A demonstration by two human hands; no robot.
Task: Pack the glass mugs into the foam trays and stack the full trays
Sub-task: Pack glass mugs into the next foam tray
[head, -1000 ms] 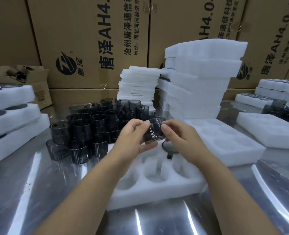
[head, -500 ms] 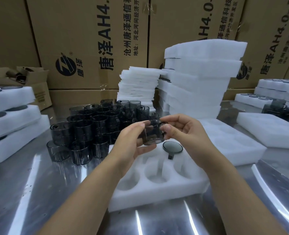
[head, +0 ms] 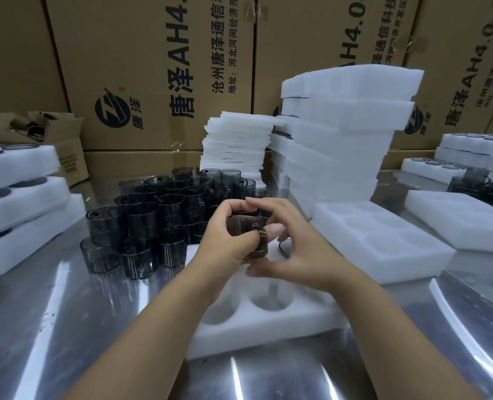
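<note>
Both my hands hold one dark smoky glass mug (head: 243, 228) just above the white foam tray (head: 268, 321) in front of me. My left hand (head: 225, 243) grips the mug's body from the left. My right hand (head: 291, 249) curls round it from the right, thumb near the handle. The tray has round empty wells near me; a mug set in a far well (head: 282, 249) is mostly hidden behind my right hand. A cluster of several more dark mugs (head: 158, 215) stands on the steel table to the left.
A second empty foam tray (head: 384, 241) lies right of mine. Tall stacks of foam trays (head: 340, 134) and thin foam sheets (head: 236, 142) rise behind. Filled trays are stacked at left (head: 17, 197) and far right (head: 470, 151). Cardboard boxes (head: 167, 67) wall the back.
The mug has been turned and lowered toward the tray between both hands. My right hand now covers the mug that sits in the far well.
</note>
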